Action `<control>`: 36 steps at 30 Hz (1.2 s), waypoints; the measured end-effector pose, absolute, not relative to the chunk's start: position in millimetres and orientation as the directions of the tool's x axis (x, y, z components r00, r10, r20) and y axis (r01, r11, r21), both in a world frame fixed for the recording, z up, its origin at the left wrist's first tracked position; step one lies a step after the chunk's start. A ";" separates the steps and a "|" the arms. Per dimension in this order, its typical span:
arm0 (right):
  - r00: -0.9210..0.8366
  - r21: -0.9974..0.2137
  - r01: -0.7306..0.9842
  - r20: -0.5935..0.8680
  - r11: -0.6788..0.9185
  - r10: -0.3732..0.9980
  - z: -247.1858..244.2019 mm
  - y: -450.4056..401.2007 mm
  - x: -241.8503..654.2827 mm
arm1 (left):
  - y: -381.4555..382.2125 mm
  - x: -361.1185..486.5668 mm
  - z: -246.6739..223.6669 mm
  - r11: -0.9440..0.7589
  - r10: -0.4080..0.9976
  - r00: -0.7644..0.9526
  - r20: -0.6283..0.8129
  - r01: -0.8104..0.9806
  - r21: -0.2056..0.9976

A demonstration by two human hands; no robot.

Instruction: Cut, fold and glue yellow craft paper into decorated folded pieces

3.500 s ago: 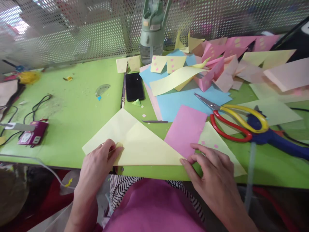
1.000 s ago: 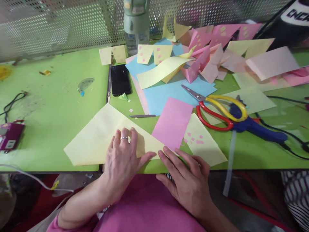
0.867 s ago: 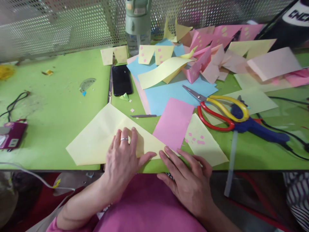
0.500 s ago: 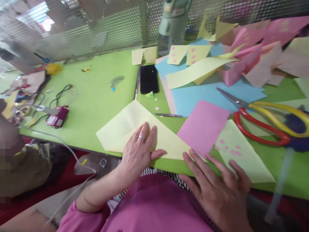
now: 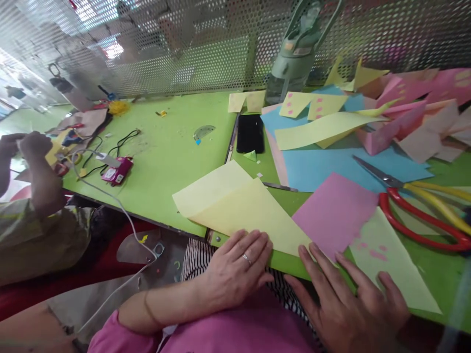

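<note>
A folded pale yellow sheet [image 5: 253, 211] lies at the front edge of the green table, its upper flap covering part of a paler layer. My left hand [image 5: 239, 267], with a ring, rests flat along the sheet's lower edge, fingers close together and extended, holding nothing. The fingertips of my right hand [image 5: 346, 294] touch the sheet's right corner, and its fingers are spread apart. Beside that corner lie a pink-purple sheet [image 5: 336, 211] and a pale green sheet with pink spots [image 5: 397, 264].
Scissors [image 5: 397, 186] lie at the right near blue paper [image 5: 312, 169]. A thin blade [image 5: 281, 187], a black phone [image 5: 250, 133] and a bottle [image 5: 294, 63] are beyond the sheet. At the far left, another person's hands [image 5: 35, 147] are raised near a cable.
The view has shifted, so the table's things appear lower and further right. My left hand has drawn down from the sheet's middle to its lower edge, and the yellow flap now shows more fully.
</note>
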State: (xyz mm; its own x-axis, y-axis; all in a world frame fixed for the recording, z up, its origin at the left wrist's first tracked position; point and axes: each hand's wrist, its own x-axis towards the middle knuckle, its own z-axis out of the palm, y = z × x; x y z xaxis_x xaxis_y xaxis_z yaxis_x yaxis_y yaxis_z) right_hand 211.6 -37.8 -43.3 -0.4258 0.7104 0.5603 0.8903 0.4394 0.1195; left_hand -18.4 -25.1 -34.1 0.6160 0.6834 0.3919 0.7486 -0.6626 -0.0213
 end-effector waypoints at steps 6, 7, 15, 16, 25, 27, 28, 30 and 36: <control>-0.407 0.116 0.905 0.520 0.410 0.751 -35.9 -43.3 207.3 | -30.7 -13.7 -44.6 -0.668 0.697 0.631 0.340 0.744 -0.013; -0.396 0.105 0.909 0.515 0.403 0.760 -34.7 -43.8 206.8 | -31.1 -15.4 -44.0 -0.656 0.705 0.620 0.345 0.754 -0.015; -0.426 0.129 0.894 0.539 0.428 0.727 -37.1 -38.0 210.4 | -33.8 -44.2 -34.1 -0.587 0.750 0.586 0.307 0.804 -0.100; -0.431 0.135 0.891 0.556 0.434 0.711 -38.8 -36.7 210.5 | -33.3 -47.2 -33.9 -0.580 0.751 0.582 0.312 0.807 -0.108; -0.281 -0.010 0.926 0.646 0.376 0.709 -33.9 -51.0 226.7 | -37.0 -51.9 -45.6 -0.625 0.669 0.533 0.518 0.780 0.004; -0.232 -0.091 0.929 0.614 0.360 0.754 -31.4 -55.1 231.3 | -39.8 -54.8 -47.2 -0.658 0.636 0.531 0.560 0.752 0.034; -0.234 -0.112 0.922 0.599 0.370 0.766 -30.7 -57.0 232.2 | -40.8 -56.1 -46.7 -0.674 0.623 0.535 0.572 0.738 0.044; -0.264 -0.105 0.912 0.592 0.397 0.761 -29.8 -60.7 231.3 | -41.1 -56.9 -43.1 -0.704 0.598 0.550 0.583 0.709 0.054; -0.335 -0.033 0.907 0.546 0.420 0.768 -31.6 -60.4 227.4 | -24.1 -30.9 -28.4 -0.760 0.537 0.576 0.617 0.648 0.057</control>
